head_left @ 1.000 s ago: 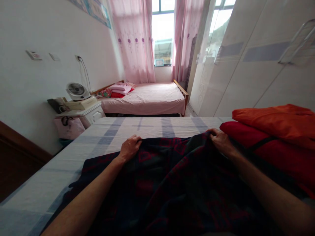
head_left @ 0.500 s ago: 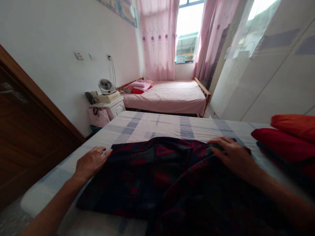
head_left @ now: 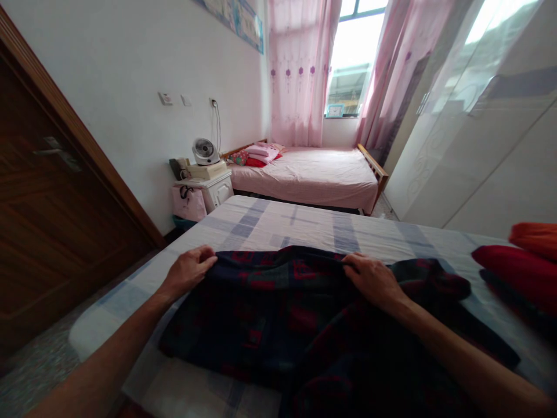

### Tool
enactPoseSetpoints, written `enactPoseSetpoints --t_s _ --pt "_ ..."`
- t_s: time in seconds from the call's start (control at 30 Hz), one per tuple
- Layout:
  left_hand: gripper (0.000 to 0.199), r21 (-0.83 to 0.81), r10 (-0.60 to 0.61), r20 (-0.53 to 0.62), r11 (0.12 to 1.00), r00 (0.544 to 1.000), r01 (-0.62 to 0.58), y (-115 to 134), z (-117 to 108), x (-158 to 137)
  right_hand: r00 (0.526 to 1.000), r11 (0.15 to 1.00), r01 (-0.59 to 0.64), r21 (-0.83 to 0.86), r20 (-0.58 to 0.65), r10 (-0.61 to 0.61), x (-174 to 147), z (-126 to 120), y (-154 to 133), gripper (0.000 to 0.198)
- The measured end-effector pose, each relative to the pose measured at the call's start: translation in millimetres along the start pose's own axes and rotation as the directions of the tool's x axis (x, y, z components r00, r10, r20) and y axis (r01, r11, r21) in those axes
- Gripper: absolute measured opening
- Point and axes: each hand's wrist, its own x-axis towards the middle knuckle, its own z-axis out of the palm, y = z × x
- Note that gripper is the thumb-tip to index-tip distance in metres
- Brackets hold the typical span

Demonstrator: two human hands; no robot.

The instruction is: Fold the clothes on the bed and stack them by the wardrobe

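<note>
A dark navy garment (head_left: 261,313) with red and green block patterns lies spread and wrinkled over the near bed. Pinched at its far left corner is my left hand (head_left: 189,270), fingers closed on the cloth. My right hand (head_left: 374,278) grips the far edge right of the middle, with fingertips pressed together on the fabric. Between the two hands the edge runs nearly straight. Beyond my right hand, a bunched part of the garment trails to the right, and my right forearm crosses over it. Deep shadow hides the garment's near part.
The near bed has a white and blue sheet (head_left: 300,223). Folded red and orange cloths (head_left: 517,267) are piled at right. Behind stand a pink-covered bed (head_left: 322,174), a nightstand (head_left: 221,194) with a fan (head_left: 205,151), a wooden door (head_left: 56,232) and a white wardrobe (head_left: 470,168).
My right hand has moved left along the garment's far edge and closed on it. My left hand has closed on the corner. The view has turned slightly left.
</note>
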Motion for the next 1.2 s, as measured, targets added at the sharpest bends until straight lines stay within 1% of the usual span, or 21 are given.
enactPoseSetpoints --t_s 0.07,0.13,0.2,0.27,0.33,0.37,0.4,0.43,0.5,0.57,0.6,0.67,0.73,0.8,0.87,0.9,0.97,1.0,1.07,1.13,1.2 --pt "0.033 -0.162 -0.031 -0.227 0.987 0.973 -0.006 6.7 -9.6 1.4 0.988 0.993 -0.075 0.092 -0.125 0.086 5.0 -7.2 5.9 0.022" --pt "0.035 -0.297 -0.086 -0.344 0.955 0.935 -0.021 9.4 -13.9 -0.1 0.972 0.987 -0.078 0.144 -0.21 0.108 5.7 -11.6 10.6 0.022" --pt "0.04 -0.363 -0.103 -0.283 0.932 0.954 -0.008 7.0 -9.6 -4.5 0.98 0.988 -0.014 0.154 -0.192 0.044 1.5 -10.5 13.0 0.022" --pt "0.053 -0.478 -0.141 -0.109 0.876 0.984 0.073 1.6 0.9 -9.6 0.992 0.986 0.068 0.149 -0.117 -0.05 -5.3 -4.4 12.9 0.023" --pt "0.072 -0.59 -0.162 0.107 0.783 0.981 0.194 -2.4 11.1 -12.1 0.991 0.983 0.125 0.133 -0.054 -0.119 -10.9 2.7 11.5 0.025" --pt "0.078 -0.622 -0.149 0.176 0.75 0.973 0.227 -2.6 14.2 -11.4 0.989 0.982 0.145 0.124 -0.034 -0.142 -12.2 5.0 10.8 0.025" --pt "0.079 -0.642 -0.126 0.187 0.735 0.974 0.219 -1.5 15.2 -9.2 0.988 0.981 0.152 0.117 -0.027 -0.15 -12.1 5.7 10.4 0.023" --pt "0.076 -0.656 -0.1 0.137 0.737 0.986 0.166 1.0 14.2 -5.5 0.989 0.983 0.145 0.115 -0.04 -0.141 -10.7 4.7 10.5 0.021" --pt "0.066 -0.682 -0.072 -0.066 0.731 0.995 0.007 8.3 7.3 4.8 0.989 0.988 0.087 0.125 -0.131 -0.07 -5.2 -1.7 12.0 0.02" --pt "0.059 -0.698 -0.071 -0.213 0.709 0.974 -0.101 14.9 -1.5 15.6 0.968 0.99 0.006 0.138 -0.248 0.029 1.1 -10.2 15.3 0.021" --pt "0.058 -0.702 -0.066 -0.224 0.703 0.972 -0.114 16.4 -4.6 19.6 0.958 0.99 -0.02 0.142 -0.281 0.06 3.4 -13.4 17.4 0.022" --pt "0.056 -0.698 -0.042 -0.16 0.712 0.986 -0.083 14.7 -6.1 23.3 0.961 0.988 -0.033 0.148 -0.266 0.072 4.6 -15.2 21.9 0.023" --pt "0.056 -0.665 -0.014 -0.069 0.746 0.997 -0.035 7.1 -1.7 21.6 0.98 0.988 -0.019 0.153 -0.19 0.049 1.5 -11.0 25.5 0.023" --pt "0.062 -0.578 0.011 0.01 0.816 1.0 -0.003 -2.0 5.0 18.0 0.993 0.988 0.009 0.151 -0.121 0.01 -3.2 -4.3 26.6 0.022" --pt "0.063 -0.424 0.046 0.059 0.906 0.997 -0.017 -7.1 9.9 17.1 0.997 0.99 0.063 0.125 -0.061 -0.056 -5.1 0.0 24.4 0.022" --pt "0.057 -0.315 0.061 0.053 0.948 0.997 -0.041 -6.8 11.0 18.8 0.996 0.991 0.092 0.096 -0.025 -0.09 -3.6 0.3 22.1 0.021" --pt "0.039 -0.059 0.091 -0.041 0.994 0.995 -0.093 0.3 10.7 27.0 0.994 0.994 0.107 0.004 0.014 -0.107 5.8 -2.7 15.8 0.018" --pt "0.032 0.068 0.114 -0.115 0.992 0.987 -0.106 6.6 9.7 33.1 0.997 0.996 0.073 -0.051 -0.006 -0.074 13.4 -5.5 12.5 0.017" --pt "0.027 0.253 0.171 -0.261 0.962 0.95 -0.103 21.2 7.1 46.0 0.99 0.991 -0.052 -0.127 -0.133 0.035 30.8 -11.8 6.8 0.018" --pt "0.026 0.332 0.254 -0.355 0.934 0.9 -0.132 32.7 4.7 54.8 0.956 0.983 -0.137 -0.121 -0.276 0.1 44.4 -17.0 3.8 0.019" --pt "0.024 0.361 0.348 -0.408 0.91 0.844 -0.201 35.1 3.4 54.6 0.934 0.99 -0.122 -0.077 -0.345 0.089 47.4 -19.7 3.5 0.018"
